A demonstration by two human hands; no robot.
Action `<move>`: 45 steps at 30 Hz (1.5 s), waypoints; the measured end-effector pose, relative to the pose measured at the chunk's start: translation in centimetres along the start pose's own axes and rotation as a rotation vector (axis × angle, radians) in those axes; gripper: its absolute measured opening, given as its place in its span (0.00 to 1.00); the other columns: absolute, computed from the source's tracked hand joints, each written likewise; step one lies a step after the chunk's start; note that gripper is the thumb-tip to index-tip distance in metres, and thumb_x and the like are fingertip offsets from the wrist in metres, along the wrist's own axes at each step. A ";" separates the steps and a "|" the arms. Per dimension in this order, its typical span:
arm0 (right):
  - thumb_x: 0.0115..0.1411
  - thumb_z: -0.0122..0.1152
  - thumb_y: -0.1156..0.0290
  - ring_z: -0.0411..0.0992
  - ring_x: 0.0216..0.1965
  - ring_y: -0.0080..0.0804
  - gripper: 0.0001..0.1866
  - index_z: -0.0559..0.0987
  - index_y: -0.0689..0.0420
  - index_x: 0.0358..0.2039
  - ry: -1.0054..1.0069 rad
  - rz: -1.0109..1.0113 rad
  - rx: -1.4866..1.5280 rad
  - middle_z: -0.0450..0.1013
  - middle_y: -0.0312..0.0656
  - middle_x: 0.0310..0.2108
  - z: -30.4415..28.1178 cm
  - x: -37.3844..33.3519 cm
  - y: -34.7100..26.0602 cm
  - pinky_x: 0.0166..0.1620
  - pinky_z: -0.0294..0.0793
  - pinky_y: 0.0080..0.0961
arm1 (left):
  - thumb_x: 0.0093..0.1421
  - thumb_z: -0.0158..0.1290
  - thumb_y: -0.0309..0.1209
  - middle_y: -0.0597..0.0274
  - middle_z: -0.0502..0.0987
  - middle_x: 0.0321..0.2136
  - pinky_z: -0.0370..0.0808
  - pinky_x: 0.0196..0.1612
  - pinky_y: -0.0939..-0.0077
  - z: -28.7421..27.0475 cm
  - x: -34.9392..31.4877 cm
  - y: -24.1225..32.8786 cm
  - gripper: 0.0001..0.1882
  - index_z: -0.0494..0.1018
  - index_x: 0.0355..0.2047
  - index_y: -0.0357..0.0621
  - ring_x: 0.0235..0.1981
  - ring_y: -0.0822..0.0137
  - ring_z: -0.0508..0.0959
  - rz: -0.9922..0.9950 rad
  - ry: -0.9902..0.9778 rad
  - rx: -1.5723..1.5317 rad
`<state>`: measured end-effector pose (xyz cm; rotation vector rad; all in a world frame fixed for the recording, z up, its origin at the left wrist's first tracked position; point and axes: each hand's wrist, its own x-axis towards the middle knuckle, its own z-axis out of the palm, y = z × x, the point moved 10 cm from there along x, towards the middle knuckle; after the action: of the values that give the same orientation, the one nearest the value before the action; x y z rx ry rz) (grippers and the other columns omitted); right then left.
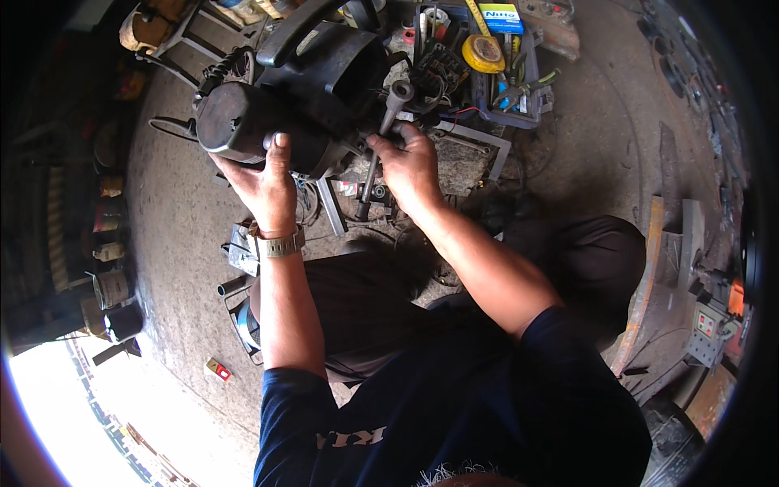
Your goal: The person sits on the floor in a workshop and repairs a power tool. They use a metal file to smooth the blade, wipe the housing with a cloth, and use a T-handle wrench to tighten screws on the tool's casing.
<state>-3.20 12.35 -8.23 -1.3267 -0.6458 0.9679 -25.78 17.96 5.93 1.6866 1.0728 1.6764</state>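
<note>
A large black power tool with a rounded motor housing (pixel 231 114) and a curved handle (pixel 296 28) stands in front of me, resembling a cut-off saw. My left hand (pixel 264 178) supports the housing from its near side, thumb up and the other fingers partly hidden beneath it. Between the thumb and fingers of my right hand (pixel 406 162) is a slim metal rod with a thick, socket-like end (pixel 398 96). The rod slants across just right of the housing, its lower end near small dark parts. Whether it touches the machine I cannot tell.
Beyond my right hand sits a grey toolbox (pixel 531 120) holding a yellow tape measure (pixel 484 53), pliers (pixel 531 85) and other tools. A metal square (pixel 499 158) lies nearby. A small red-and-white box (pixel 217 369) is on the floor; long metal bars (pixel 641 284) lie at right.
</note>
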 end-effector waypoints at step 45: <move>0.72 0.52 0.45 0.79 0.31 0.66 0.34 0.79 0.67 0.23 -0.167 -0.349 -0.950 0.77 0.63 0.23 2.8 0.4 -6.1 0.35 0.76 0.53 | 0.50 0.76 0.40 0.53 0.80 0.50 0.77 0.55 0.67 -0.5 4.1 -0.9 0.43 0.66 0.60 0.37 0.49 0.63 0.81 -0.093 -0.140 -0.122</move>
<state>-4.07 14.31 -1.92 -1.8597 -1.5279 0.4715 -26.78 21.75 7.60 1.6252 0.9482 1.5106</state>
